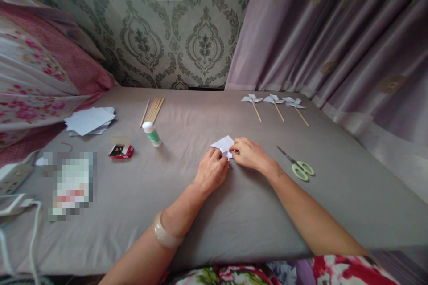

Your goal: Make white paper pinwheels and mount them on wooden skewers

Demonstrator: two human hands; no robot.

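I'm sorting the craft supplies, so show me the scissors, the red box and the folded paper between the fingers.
Scissors [294, 161]: head view, where the blades meet the green handles.
Red box [123, 156]: head view, on its front wall.
Folded paper [224, 143]: head view, on its white upper face.

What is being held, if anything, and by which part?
A white, partly folded paper piece: the left hand holds its near edge, the right hand its right side.
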